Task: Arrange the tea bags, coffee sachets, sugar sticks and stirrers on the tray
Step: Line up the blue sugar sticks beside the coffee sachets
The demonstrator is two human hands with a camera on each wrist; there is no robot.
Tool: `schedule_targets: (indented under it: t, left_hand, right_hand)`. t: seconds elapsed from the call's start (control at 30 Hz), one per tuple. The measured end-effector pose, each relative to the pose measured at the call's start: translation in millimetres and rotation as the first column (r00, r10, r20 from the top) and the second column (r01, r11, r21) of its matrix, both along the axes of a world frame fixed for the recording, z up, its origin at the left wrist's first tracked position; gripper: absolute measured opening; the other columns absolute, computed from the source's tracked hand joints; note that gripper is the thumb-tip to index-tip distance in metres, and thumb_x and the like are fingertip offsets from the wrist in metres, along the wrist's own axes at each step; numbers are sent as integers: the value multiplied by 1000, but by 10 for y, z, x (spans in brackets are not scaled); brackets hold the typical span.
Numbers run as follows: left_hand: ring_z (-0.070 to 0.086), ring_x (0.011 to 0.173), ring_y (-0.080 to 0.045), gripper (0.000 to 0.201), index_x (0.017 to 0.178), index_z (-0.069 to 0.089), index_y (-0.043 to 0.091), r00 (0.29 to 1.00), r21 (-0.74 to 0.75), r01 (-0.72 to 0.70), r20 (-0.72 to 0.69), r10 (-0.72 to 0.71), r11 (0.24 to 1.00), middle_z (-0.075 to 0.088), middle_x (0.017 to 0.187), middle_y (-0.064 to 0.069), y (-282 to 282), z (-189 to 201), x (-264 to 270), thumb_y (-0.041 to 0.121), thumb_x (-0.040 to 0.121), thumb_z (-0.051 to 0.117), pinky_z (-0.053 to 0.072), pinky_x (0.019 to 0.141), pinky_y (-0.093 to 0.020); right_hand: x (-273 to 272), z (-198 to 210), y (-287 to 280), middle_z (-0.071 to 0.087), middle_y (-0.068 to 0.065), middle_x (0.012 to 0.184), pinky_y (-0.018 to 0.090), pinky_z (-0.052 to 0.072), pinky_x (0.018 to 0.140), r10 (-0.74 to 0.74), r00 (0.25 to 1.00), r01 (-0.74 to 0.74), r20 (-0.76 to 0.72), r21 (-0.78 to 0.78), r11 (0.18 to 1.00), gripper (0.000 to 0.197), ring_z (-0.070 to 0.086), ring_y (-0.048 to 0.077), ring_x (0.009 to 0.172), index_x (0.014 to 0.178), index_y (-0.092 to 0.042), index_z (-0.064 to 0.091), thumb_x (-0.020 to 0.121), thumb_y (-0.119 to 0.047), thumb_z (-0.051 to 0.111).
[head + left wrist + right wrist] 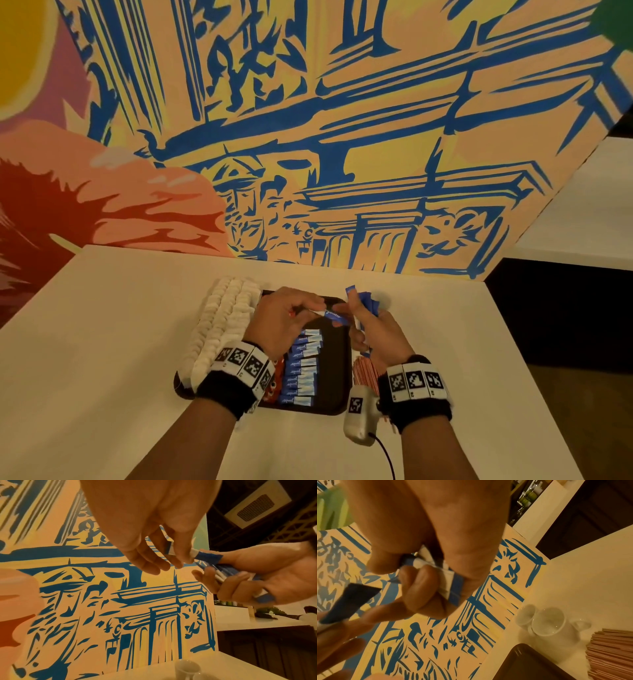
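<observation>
A dark brown tray lies on the white table. On it lies a row of several blue-and-white sugar sticks, with red sachets partly hidden under my left wrist. My left hand hovers over the tray's far end and pinches a single blue sugar stick by its white end; the same stick has its blue end at my right hand's fingers. My right hand grips a bundle of blue sugar sticks, the same bundle, just right of the tray.
A ridged white pile lies along the tray's left side. Red-striped stirrers lie right of the tray. White cups stand near the tray's far corner. A painted wall borders the table's far edge.
</observation>
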State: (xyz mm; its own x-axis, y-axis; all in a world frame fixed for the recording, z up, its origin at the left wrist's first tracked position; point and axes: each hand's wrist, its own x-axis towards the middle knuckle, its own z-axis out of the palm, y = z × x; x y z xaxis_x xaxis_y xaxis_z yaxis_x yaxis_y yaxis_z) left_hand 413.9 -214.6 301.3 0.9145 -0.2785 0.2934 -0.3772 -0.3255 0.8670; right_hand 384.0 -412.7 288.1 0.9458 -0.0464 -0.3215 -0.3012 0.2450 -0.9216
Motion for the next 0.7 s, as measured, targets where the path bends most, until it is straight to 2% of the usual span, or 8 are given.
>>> schedule_targets:
  t: [0.1,0.2,0.27,0.33,0.43,0.5,0.63,0.7]
  left_hand:
    - [63,103,-6,30,88,79,32,992,89,49,114,-60,995,70,104,23,29,-70,81,3,78,80,52,95,-34]
    - [58,111,-7,35,100,77,36,988,142,55,137,-75,988,66,116,21,56,-111,143,8,80,80,46,102,-34]
    - [56,114,-2,48,117,67,43,998,113,53,40,-58,992,62,123,22,74,-139,158,11,83,78,46,100,-24]
    - [60,107,-2,51,129,60,37,991,30,18,-132,-13,999,64,119,19,81,-155,154,15,86,76,50,91,-22]
    - [66,97,-3,25,114,69,24,952,-70,-3,-305,-19,998,72,100,7,53,-224,133,20,90,73,53,86,-24]
    - [68,94,-7,11,102,73,21,940,-110,10,-338,-47,994,74,97,5,10,-289,121,24,93,70,55,80,-27]
    - [67,84,-8,11,94,72,16,948,-60,-17,-318,-3,998,73,89,3,-61,-422,200,26,95,66,50,75,-20]
    - [66,83,-5,13,94,68,13,941,-35,-63,-335,48,997,72,88,4,-64,-456,284,24,98,61,49,76,-17]
  right_hand:
    - [-16,-3,39,67,15,82,22,25,41,106,994,-105,-11,66,992,50,35,10,44,107,-2,67,78,-41,78]
    - [-14,-8,57,66,14,80,21,26,41,110,994,-110,-12,47,993,24,36,9,44,101,-2,68,86,-19,76]
    - [8,-47,43,68,16,85,21,27,42,74,997,-73,-8,41,996,12,36,9,46,99,-4,69,92,-13,71]
    - [36,-91,40,72,18,93,22,28,43,32,999,-32,-4,42,999,9,36,9,46,98,-6,68,93,-13,70]
    - [81,-174,62,74,22,98,23,27,43,-4,1000,4,-13,23,1000,5,35,9,46,95,-10,67,93,-13,71]
    - [96,-230,96,64,18,80,22,27,43,19,999,-20,-31,-17,1000,8,36,9,47,92,-11,68,90,-14,75]
    - [122,-338,197,44,1,64,22,31,44,96,989,-98,-110,-10,995,12,36,10,51,80,-18,70,91,-17,75]
    - [140,-359,226,45,4,67,22,32,44,94,985,-84,-146,73,994,11,38,11,52,92,-10,71,95,-21,69]
